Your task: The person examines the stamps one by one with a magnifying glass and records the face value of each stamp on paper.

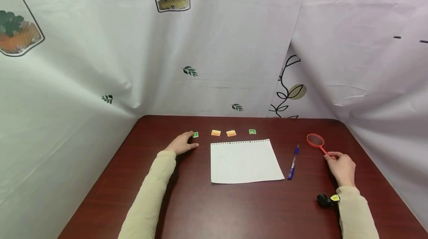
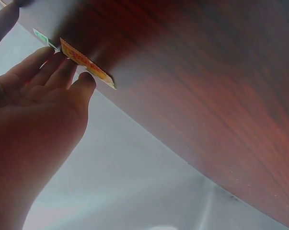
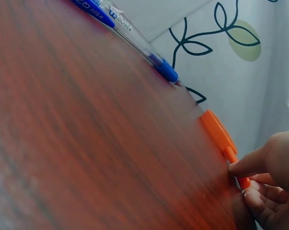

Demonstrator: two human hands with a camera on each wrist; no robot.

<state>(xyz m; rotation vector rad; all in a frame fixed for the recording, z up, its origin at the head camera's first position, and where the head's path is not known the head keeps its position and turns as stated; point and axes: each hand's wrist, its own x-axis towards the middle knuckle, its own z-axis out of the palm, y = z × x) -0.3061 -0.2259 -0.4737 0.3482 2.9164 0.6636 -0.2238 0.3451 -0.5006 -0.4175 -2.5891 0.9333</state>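
My left hand (image 1: 180,144) reaches to the back left of the table, thumb and fingers spread apart. Its fingertips are at the left edge of a small green stamp-like piece (image 1: 195,134); whether they touch it I cannot tell. Beyond it lie two orange stamp-like pieces (image 1: 216,133) and another green piece (image 1: 252,131). In the left wrist view an orange piece (image 2: 86,63) shows past the fingertips. On the right, my right hand (image 1: 341,166) pinches the handle of a red-orange magnifying glass (image 1: 315,141). The right wrist view shows the glass's rim (image 3: 218,130) edge-on, low at the tabletop.
A lined sheet of paper (image 1: 245,163), with faint marks at its upper left, lies mid-table. Right of it is a blue pen (image 1: 293,163). A black device (image 1: 325,200) sits by the right wrist. Patterned cloth (image 1: 214,46) hangs behind the dark wooden table (image 1: 230,209).
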